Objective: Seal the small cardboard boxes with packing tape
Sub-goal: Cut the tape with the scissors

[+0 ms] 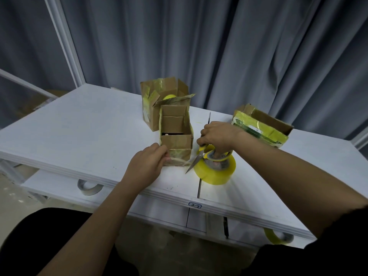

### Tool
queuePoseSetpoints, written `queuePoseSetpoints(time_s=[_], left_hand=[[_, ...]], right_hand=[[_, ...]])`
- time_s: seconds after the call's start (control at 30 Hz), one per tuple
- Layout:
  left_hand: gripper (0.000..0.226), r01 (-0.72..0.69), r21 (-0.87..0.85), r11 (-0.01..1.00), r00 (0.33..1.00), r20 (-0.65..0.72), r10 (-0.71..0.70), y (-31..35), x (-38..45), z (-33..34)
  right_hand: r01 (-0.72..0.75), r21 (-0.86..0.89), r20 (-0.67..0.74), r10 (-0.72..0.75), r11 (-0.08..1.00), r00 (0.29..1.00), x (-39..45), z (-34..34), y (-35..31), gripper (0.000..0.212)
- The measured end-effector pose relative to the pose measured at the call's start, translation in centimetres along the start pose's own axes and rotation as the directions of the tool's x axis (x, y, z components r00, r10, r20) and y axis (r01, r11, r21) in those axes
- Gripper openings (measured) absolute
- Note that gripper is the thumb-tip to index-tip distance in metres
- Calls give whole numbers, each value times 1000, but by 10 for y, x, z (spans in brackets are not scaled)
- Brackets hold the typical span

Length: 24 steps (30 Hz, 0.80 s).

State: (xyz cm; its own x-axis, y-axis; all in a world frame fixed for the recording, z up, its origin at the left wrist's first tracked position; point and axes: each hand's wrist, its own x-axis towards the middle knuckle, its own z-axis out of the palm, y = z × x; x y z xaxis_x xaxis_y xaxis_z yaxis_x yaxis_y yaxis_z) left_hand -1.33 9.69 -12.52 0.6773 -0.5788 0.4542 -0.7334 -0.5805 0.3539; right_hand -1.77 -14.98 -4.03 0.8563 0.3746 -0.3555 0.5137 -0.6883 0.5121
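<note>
A small cardboard box stands on the white table with its top flaps up and old tape on its sides. My left hand presses a pulled strip of tape against the box's near bottom edge. My right hand grips yellow-handled scissors, whose blades point down-left at the strip. Some of its fingers reach into the core of the yellow tape roll just right of the box.
A second open box with a yellow object inside stands behind the first. A third, tape-covered box lies on its side at the right. Spare tape rolls sit on the shelf under the table edge. Grey curtains hang behind.
</note>
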Motion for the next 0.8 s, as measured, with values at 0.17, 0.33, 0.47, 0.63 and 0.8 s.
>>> queuePoseSetpoints(time_s=[0.17, 0.33, 0.47, 0.63, 0.8], left_hand=[[9, 19, -21, 1000, 1000, 7, -19, 0, 2, 0], [9, 52, -34, 998, 998, 18, -52, 0, 1, 0], [8, 140, -81, 987, 990, -22, -142, -5, -1, -5], [7, 220, -218, 951, 969, -66, -239, -5, -7, -11], [10, 245, -355, 902, 944, -123, -305, 1, -12, -14]], right_hand=[[-3, 8, -7, 4, 1000, 1000, 1, 0, 0, 35], [-33, 7, -43, 33, 999, 999, -3, 4, -3, 20], [-89, 52, -54, 92, 995, 994, -15, 8, -7, 22], [-174, 137, -49, 182, 975, 982, -36, 21, -23, 47], [-210, 62, -305, 218, 976, 927, -67, 26, -37, 46]])
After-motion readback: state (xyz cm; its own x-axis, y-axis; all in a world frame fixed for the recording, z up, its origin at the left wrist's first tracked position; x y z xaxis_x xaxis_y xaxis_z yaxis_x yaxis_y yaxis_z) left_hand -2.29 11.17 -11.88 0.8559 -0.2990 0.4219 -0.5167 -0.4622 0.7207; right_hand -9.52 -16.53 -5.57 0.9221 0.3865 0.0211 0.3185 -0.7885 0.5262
